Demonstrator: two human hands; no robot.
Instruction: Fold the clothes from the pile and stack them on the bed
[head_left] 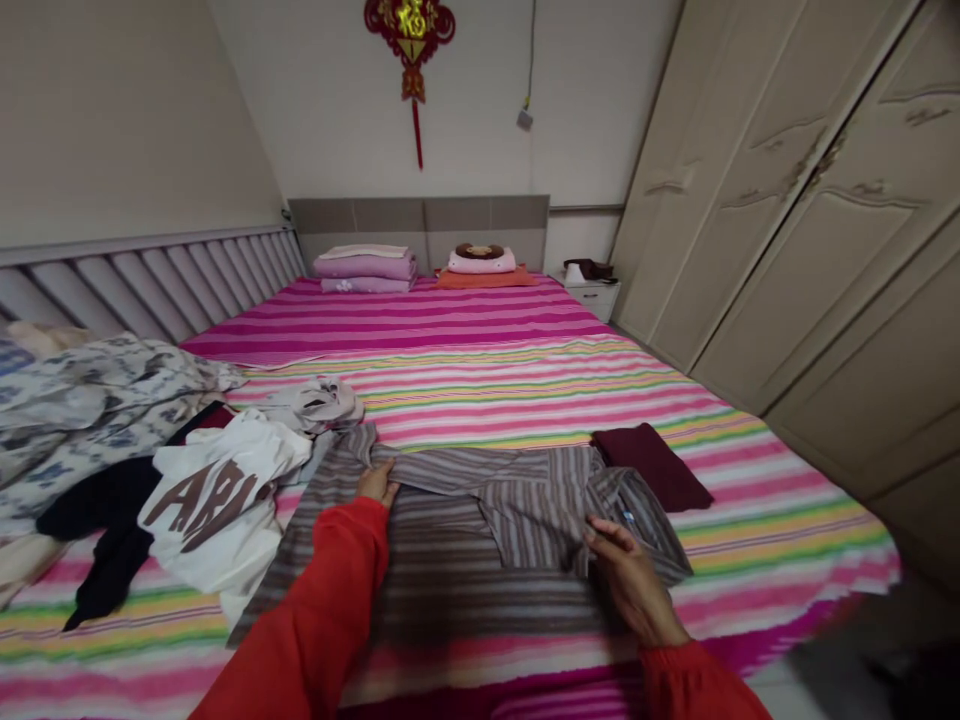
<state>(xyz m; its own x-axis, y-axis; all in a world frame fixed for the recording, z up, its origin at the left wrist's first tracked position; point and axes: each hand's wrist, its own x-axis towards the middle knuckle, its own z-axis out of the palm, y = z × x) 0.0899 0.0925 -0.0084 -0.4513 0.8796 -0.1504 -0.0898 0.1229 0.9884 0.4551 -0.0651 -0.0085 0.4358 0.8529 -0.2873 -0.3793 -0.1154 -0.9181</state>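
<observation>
Fingertips of the left hand (pixel 377 484) bunch at the upper edge of a grey-brown striped garment (pixel 442 560), centre-low in the frame; whether they pinch the cloth or only press it, I cannot tell. On the right hand (pixel 634 580), the fingers close on a folded-over part of the same garment, their grip partly lost in dim light. A small pale spot near that hand, perhaps a label, is too small to read. The left red sleeve (pixel 334 580) covers some of the stripes, and both sleeves run out of the bottom edge.

Just beyond the garment's right end lies a maroon folded cloth (pixel 656 465), its near corner overlapped by the stripes. At left, a white shirt (pixel 225 500) has lettering broken by creases, and the floral cloth (pixel 112 400) is cut off by the frame. The red wall ornament (pixel 411 30) loses its top. Lower right, a dark shape stays unclear.
</observation>
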